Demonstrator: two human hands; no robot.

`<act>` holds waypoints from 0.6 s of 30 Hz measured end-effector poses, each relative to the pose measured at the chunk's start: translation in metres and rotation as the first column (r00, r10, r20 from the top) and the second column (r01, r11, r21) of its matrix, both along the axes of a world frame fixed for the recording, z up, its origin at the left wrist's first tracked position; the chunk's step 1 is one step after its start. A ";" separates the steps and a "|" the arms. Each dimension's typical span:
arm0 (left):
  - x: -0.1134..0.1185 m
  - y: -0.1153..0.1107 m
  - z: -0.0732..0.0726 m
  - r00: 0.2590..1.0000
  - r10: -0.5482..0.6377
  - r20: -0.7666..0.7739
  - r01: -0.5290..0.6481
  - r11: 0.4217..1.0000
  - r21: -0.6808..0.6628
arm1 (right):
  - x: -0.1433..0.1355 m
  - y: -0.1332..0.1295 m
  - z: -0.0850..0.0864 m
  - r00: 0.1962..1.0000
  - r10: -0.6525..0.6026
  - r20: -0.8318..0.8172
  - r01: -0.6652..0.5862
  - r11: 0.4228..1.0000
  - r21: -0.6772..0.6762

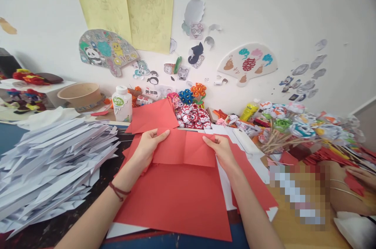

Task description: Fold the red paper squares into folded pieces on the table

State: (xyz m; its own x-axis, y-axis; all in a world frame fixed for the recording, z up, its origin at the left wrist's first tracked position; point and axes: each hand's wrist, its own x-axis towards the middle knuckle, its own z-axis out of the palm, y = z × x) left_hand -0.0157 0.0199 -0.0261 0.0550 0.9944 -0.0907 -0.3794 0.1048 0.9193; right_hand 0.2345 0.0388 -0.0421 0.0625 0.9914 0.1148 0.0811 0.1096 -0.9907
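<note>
Between my two hands is a creased piece of red paper [183, 149], with a vertical fold line running through it. My left hand [151, 145] pinches its left edge, thumb on top. At the opposite edge, my right hand [220, 149] grips it the same way. Directly below lies a large red sheet [176, 198], flat over white paper. More red paper [155, 115] rests behind my left hand, and other red sheets [254, 182] lie to the right, partly covered by my right forearm.
Folded white paper strips [49, 166] are heaped at the left. A white bottle [122, 104] and a round wooden container [79, 96] stand behind. Red-and-white paper pieces [194, 117] sit at the back. Paper flowers on sticks [302, 123] fill the right. Another person's hand [362, 176] holds red paper there.
</note>
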 end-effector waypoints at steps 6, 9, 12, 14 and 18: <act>0.002 -0.001 -0.001 0.996 0.020 -0.082 -0.019 1.000 0.018 | 0.002 0.002 -0.003 1.000 -0.012 0.027 0.012 1.000 0.015; 0.000 0.001 -0.005 0.992 0.040 -0.118 -0.032 0.997 0.064 | 0.002 0.004 -0.008 0.995 0.018 0.094 -0.015 0.999 -0.033; -0.002 0.005 -0.009 0.967 0.119 -0.225 -0.101 0.991 0.093 | 0.004 0.007 -0.013 0.993 0.022 0.112 -0.017 0.999 -0.050; -0.003 0.006 -0.009 0.945 0.152 -0.290 -0.127 0.986 0.104 | 0.007 0.008 -0.014 0.996 0.037 0.083 -0.032 0.998 -0.057; -0.003 0.005 -0.006 0.966 0.099 -0.237 -0.084 0.994 0.073 | 0.012 0.009 -0.011 0.998 0.064 0.028 -0.061 0.994 -0.094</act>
